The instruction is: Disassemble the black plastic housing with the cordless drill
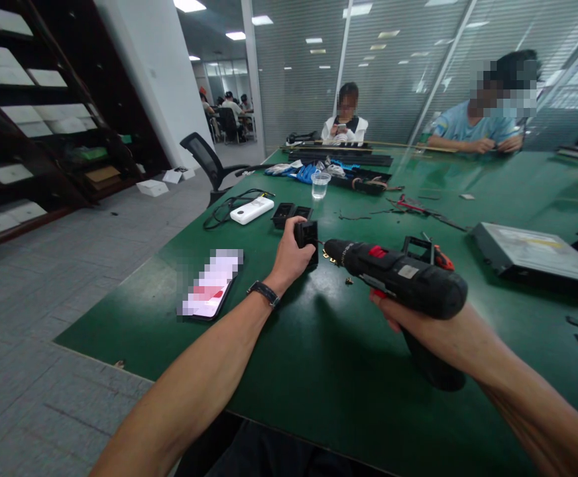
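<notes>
My left hand (293,255) is closed around a small black plastic housing (309,233), holding it on the green table (289,371). In my right hand (418,324) is a black cordless drill (398,275) with red switches, gripped by its handle. Its bit points left at the housing's right side; whether the tip touches it I cannot tell. Small brass-coloured pieces (348,281) lie beneath the drill's front end. Just behind my left hand sit two more black housings (284,215). A black open frame (417,248) stands partly hidden beyond the drill.
A phone (212,285) and a white power bank (252,210) with a cable lie left. Behind are a plastic cup (320,185), gloves (303,172) and loose wires (418,207). A metal box (542,255) is at right. Two people sit across the table.
</notes>
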Available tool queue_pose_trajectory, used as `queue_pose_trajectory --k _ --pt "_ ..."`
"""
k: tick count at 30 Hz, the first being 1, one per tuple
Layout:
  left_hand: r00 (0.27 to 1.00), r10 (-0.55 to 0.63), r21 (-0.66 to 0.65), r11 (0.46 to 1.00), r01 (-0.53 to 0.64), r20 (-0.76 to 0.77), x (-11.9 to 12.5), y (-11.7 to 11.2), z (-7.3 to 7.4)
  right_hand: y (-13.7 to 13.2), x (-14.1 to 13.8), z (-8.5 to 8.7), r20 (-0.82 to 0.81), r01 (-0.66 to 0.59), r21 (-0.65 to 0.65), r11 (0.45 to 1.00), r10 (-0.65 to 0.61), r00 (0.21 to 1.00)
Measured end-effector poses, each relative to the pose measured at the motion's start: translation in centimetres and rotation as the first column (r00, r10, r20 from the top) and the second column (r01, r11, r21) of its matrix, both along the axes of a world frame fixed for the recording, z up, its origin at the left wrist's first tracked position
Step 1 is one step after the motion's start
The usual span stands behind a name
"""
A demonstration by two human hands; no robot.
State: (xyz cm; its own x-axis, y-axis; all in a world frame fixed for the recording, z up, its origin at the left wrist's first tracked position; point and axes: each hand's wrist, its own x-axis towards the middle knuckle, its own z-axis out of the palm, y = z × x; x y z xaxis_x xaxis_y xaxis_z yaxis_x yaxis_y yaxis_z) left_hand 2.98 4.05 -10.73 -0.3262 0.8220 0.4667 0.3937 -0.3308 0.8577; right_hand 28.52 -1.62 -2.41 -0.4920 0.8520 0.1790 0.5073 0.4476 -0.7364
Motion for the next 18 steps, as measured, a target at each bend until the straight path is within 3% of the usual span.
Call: queue_pose_trajectory --k 9,18 --pt "0.992 0.039 -0.015 0.999 -0.037 0.121 -0.37 0.44 -0.52 -0.14 -0.11 0.09 0.011 0.020 -0.011 1.000 -0.020 1.000" --pt "0.993 0.023 0.004 1.000 -0.024 0.113 -0.48 0.60 -0.57 -0.20 -0.02 -0.19 0.002 0.023 -0.004 1.000 -0.023 1.000"
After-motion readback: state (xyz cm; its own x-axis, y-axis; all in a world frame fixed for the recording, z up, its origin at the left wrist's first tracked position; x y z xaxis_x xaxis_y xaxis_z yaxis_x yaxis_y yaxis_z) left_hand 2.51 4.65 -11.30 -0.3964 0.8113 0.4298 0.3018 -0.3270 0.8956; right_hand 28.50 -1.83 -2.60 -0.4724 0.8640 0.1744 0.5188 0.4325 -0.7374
